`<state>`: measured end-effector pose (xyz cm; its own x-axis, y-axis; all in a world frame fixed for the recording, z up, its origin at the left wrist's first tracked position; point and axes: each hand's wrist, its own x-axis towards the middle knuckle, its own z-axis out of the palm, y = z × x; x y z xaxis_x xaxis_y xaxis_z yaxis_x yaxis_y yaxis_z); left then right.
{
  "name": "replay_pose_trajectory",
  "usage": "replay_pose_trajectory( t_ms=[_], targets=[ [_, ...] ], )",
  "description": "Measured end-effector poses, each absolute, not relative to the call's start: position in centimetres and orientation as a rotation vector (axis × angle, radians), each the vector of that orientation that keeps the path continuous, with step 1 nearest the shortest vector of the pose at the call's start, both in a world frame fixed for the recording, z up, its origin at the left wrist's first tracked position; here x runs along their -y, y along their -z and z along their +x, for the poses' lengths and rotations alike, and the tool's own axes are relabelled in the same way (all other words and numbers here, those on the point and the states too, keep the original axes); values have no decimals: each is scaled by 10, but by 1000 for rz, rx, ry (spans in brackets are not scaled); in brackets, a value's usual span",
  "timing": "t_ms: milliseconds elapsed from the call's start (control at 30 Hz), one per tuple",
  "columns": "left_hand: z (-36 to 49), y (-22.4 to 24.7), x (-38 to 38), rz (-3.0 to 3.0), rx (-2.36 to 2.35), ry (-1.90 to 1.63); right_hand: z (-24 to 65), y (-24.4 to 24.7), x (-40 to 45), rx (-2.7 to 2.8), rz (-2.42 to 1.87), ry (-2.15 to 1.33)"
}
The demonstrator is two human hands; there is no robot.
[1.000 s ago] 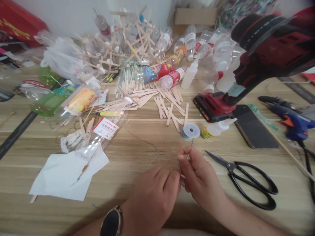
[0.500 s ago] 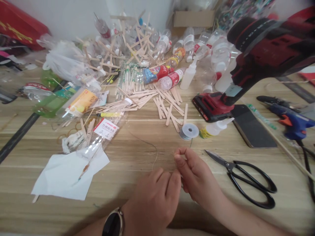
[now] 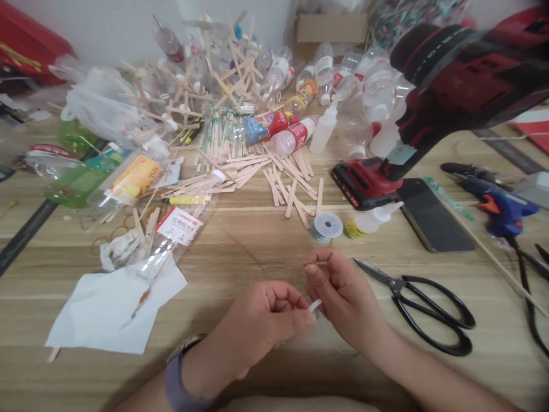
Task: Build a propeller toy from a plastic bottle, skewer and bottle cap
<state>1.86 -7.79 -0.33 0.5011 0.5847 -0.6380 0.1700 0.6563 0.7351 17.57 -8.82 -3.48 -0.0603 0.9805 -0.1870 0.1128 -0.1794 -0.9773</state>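
Near the table's front edge, my left hand [image 3: 274, 317] is closed, thumb and forefinger pinching a small white piece [image 3: 315, 305]. My right hand [image 3: 338, 286] is beside it on the right, its fingertips pressed together at the other end of that piece; a thin thread seems to run from them. A thin dark wire [image 3: 244, 250] lies on the wood beyond my left hand. The spool of wire [image 3: 326, 227] stands just beyond my right hand, next to a small glue bottle [image 3: 372, 220]. Black-handled scissors [image 3: 401, 284] lie open to the right.
A red and black drill [image 3: 450, 86] stands at the right, near a phone [image 3: 433, 214] and a blue glue gun [image 3: 497, 197]. Wooden sticks [image 3: 291, 189] and plastic bottles fill the back. A clear bottle [image 3: 178, 229] touches white paper [image 3: 107, 312] at the left.
My left hand has turned so that its thumb and the white piece show. My right hand stays near the same place. The whole view has shifted slightly.
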Motion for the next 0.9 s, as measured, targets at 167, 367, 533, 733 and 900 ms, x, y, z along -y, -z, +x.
replay_pose_trajectory(
  t_ms=[167, 367, 533, 733, 900],
  targets=[
    [15, 8, 74, 579, -1001, -410, 187, 29, 85, 1562, -1315, -892],
    [9, 10, 72, 533, -953, -523, 196, 18, 82, 2040, -1011, -548],
    [9, 11, 72, 572, -983, -511, 197, 21, 84, 2067, -994, -524],
    [5, 8, 70, 924, -1048, -422, 202, 21, 85, 2155, -838, -815],
    [1, 5, 74, 1091, -1142, -421, 201, 20, 83, 2143, -853, -818]
  ],
)
